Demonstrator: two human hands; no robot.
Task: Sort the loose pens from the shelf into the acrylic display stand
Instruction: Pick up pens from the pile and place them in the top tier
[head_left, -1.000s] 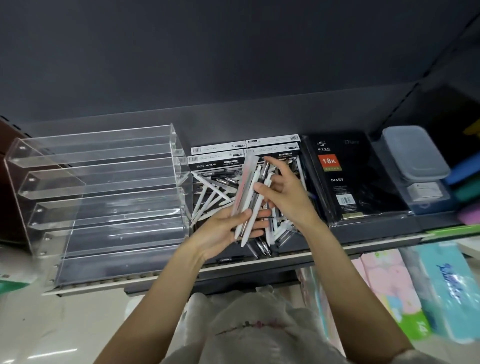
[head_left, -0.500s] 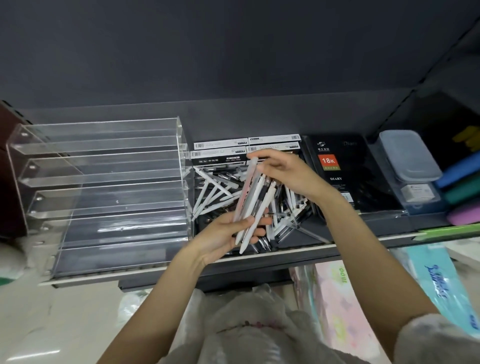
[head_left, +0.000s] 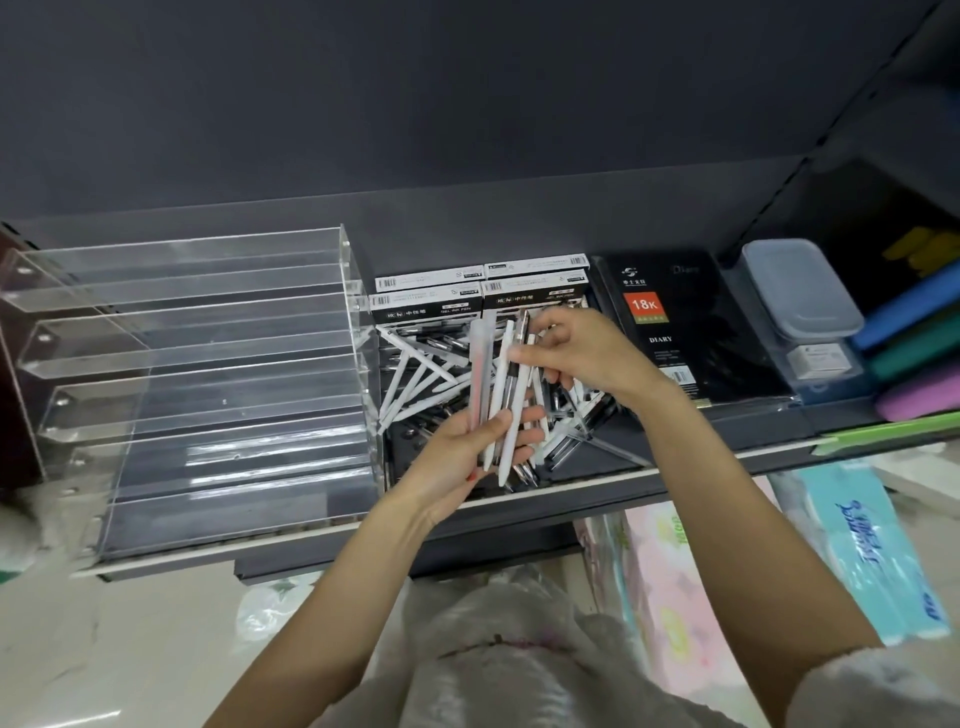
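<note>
A heap of loose white and black pens (head_left: 415, 364) lies on the dark shelf beside the tiered acrylic display stand (head_left: 197, 384), whose steps hold nothing. My left hand (head_left: 467, 457) grips a bundle of pens (head_left: 493, 384) upright over the heap, a pale pink one at its left. My right hand (head_left: 582, 353) is at the top of that bundle, fingers pinching a black-and-white pen against the others.
Gel ink pen boxes (head_left: 478, 296) stand behind the heap. A black 18K diary (head_left: 675, 332) and a lidded plastic box (head_left: 800, 296) sit to the right, coloured cases (head_left: 914, 358) beyond. Tissue packs (head_left: 872, 545) lie below the shelf edge (head_left: 571, 493).
My right hand lifted from the heap to the top of the bundle and now pinches a pen there. The left hand kept holding the bundle, shifting slightly.
</note>
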